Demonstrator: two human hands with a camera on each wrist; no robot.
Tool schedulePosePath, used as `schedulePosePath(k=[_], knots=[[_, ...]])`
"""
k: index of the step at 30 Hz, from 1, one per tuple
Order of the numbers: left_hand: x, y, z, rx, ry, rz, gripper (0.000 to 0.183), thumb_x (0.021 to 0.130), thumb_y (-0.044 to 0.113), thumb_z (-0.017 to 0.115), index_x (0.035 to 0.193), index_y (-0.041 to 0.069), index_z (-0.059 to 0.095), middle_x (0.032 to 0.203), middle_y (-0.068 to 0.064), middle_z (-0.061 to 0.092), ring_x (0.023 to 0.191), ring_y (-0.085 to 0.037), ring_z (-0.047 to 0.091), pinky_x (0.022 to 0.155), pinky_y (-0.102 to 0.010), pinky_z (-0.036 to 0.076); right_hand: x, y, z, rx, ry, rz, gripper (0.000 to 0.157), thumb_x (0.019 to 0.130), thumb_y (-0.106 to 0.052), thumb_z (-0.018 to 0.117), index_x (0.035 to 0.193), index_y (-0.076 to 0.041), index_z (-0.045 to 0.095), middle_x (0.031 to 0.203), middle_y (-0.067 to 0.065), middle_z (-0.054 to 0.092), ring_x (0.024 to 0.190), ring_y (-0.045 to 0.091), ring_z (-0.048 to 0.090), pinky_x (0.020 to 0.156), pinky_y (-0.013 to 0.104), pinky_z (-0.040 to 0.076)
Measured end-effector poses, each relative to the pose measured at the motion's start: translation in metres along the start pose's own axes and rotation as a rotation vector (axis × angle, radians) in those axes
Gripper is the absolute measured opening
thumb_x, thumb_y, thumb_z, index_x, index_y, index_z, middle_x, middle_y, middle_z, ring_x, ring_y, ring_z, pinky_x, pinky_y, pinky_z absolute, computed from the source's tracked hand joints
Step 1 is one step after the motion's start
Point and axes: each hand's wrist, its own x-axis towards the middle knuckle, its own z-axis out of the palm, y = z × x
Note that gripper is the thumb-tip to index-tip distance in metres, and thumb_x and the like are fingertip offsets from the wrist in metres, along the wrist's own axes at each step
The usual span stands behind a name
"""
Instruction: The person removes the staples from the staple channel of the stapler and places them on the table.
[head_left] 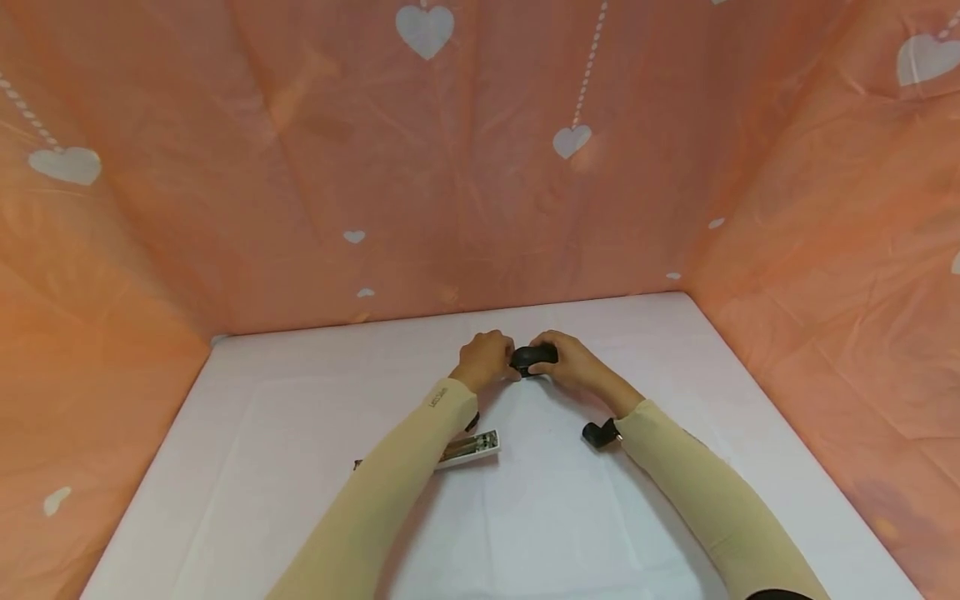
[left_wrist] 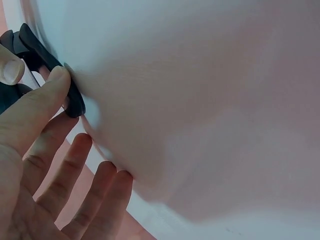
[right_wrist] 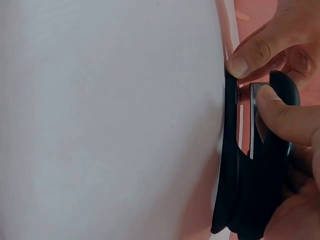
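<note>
A black stapler (head_left: 534, 357) is held between both hands near the far side of the table. My left hand (head_left: 483, 360) pinches the front end of its base (left_wrist: 76, 100) between thumb and index finger, the other fingers spread beside it. My right hand (head_left: 573, 362) grips the upper body (right_wrist: 280, 150) from the other side. In the right wrist view the right thumb lies on the metal staple channel (right_wrist: 251, 120). A gap shows there between the base and the upper part. The stapler's far side is hidden by fingers.
Under the left forearm lies an open white box (head_left: 487, 446) with printed or brownish contents, partly covered by the sleeve. Black wrist camera mounts (head_left: 600, 434) hang by the cuffs. The white table (head_left: 547, 517) meets orange curtains (head_left: 465, 167) at the back and sides.
</note>
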Motion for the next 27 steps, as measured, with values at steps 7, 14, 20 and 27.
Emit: schedulePosePath(k=[7, 14, 20, 27], knots=[[0.0027, 0.0007, 0.0002, -0.010, -0.001, -0.010, 0.029, 0.084, 0.024, 0.095, 0.088, 0.011, 0.070, 0.089, -0.001, 0.063, 0.089, -0.020, 0.061, 0.081, -0.043, 0.054, 0.0011, 0.0025, -0.0003, -0.002, 0.008, -0.008, 0.037, 0.095, -0.013, 0.083, 0.127, 0.000, 0.070, 0.135, 0.021, 0.068, 0.128, 0.039, 0.061, 0.114, 0.056, 0.043], [-0.0005, 0.0050, -0.0010, -0.028, -0.021, -0.029, 0.027, 0.085, 0.022, 0.095, 0.092, 0.011, 0.072, 0.093, -0.002, 0.065, 0.094, -0.022, 0.063, 0.085, -0.044, 0.055, 0.0012, 0.0063, -0.0001, -0.005, 0.023, -0.037, 0.035, 0.094, -0.013, 0.085, 0.124, 0.000, 0.071, 0.128, 0.019, 0.071, 0.121, 0.036, 0.064, 0.109, 0.054, 0.047], [-0.0016, 0.0060, -0.0010, -0.020, -0.037, -0.052, 0.026, 0.087, 0.023, 0.094, 0.091, 0.012, 0.070, 0.096, -0.001, 0.063, 0.100, -0.024, 0.061, 0.089, -0.045, 0.054, -0.0002, 0.0066, 0.0010, 0.014, 0.031, -0.050, 0.033, 0.094, -0.012, 0.084, 0.123, 0.000, 0.071, 0.124, 0.018, 0.071, 0.118, 0.034, 0.065, 0.106, 0.053, 0.049], [0.0002, 0.0058, -0.0002, -0.043, -0.034, -0.059, 0.028, 0.086, 0.022, 0.094, 0.086, 0.012, 0.068, 0.093, -0.001, 0.060, 0.097, -0.022, 0.058, 0.087, -0.043, 0.051, -0.0008, 0.0058, 0.0020, 0.020, 0.051, -0.056, 0.033, 0.094, -0.011, 0.084, 0.122, 0.001, 0.072, 0.125, 0.019, 0.072, 0.118, 0.036, 0.065, 0.106, 0.054, 0.049]])
